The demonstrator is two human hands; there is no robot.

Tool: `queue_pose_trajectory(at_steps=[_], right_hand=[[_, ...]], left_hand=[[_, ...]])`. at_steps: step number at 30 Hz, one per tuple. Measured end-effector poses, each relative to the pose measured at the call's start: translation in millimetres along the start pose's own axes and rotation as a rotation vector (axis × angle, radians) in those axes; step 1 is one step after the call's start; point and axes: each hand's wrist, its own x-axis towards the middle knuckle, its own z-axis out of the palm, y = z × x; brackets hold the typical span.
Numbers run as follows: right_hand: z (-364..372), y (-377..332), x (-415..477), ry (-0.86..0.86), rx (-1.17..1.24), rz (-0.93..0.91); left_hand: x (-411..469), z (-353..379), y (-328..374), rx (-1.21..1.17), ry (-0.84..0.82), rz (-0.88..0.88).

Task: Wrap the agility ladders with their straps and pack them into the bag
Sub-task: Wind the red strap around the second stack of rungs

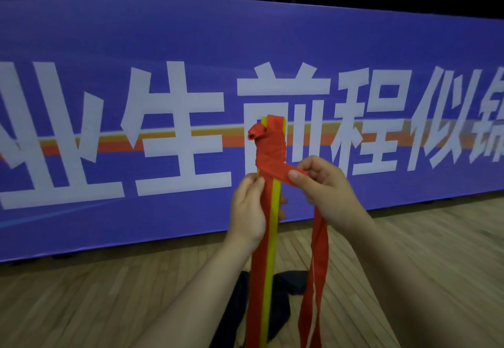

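A bundle of yellow ladder rungs point(272, 238) stands upright in front of me, its top end wound with several turns of red strap point(271, 148). My left hand point(249, 211) grips the bundle just below the wrapped part. My right hand point(324, 187) pinches the red strap where it leaves the wrap, pulling it to the right. The loose strap tail point(316, 279) hangs down below my right hand. A dark bag point(283, 298) lies on the floor behind the bundle, partly hidden by it and my left forearm.
A tall purple banner point(109, 61) with large white characters stands close ahead across the whole view. Wooden floor point(95, 293) stretches below it on both sides. Dark railings run along the top.
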Motion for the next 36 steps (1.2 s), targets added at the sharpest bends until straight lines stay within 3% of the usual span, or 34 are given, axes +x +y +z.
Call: queue_pose_trajectory(at_steps=[5, 9, 11, 14, 17, 20, 23, 27, 33, 36], right_hand=[[-2.1, -0.7, 1.1, -0.02, 0.004, 0.024], [0.4, -3.1, -1.0, -0.255, 0.124, 0.036], [4.8, -6.5, 0.5, -0.231, 0.146, 0.02], [9.5, -2.8, 7.3, 0.074, 0.106, -0.018], [13.5, 6.1, 8.3, 0.262, -0.063, -0.043], [17.5, 6.7, 2.4, 0.177, -0.177, -0.037], [15.8, 5.8, -4.7, 0.063, -0.078, 0.028], [10.5, 8.4, -11.8, -0.022, -0.034, 0.077], [10.8, 2.1, -12.6, 0.063, 0.06, -0.015], [12.6, 4.5, -12.0, -0.11, 0.204, 0.061]], left_hand=[[-2.6, -2.1, 4.3, 0.006, -0.01, -0.075], [-0.7, -4.4, 15.0, -0.19, -0.388, -0.314], [3.4, -1.7, 18.2, -0.139, -0.463, -0.336], [6.9, -0.8, 11.8, -0.034, -0.316, -0.357], [-1.0, -4.1, -7.7, 0.224, -0.172, -0.182], [-11.6, 0.7, -16.9, 0.311, 0.002, -0.07], [-10.1, -2.9, -15.1, 0.297, 0.175, 0.024], [-6.1, -11.8, -11.3, 0.301, 0.208, 0.061], [-13.0, -14.6, -3.2, 0.143, 0.048, -0.055], [-13.6, -18.8, 3.5, -0.115, -0.258, -0.198]])
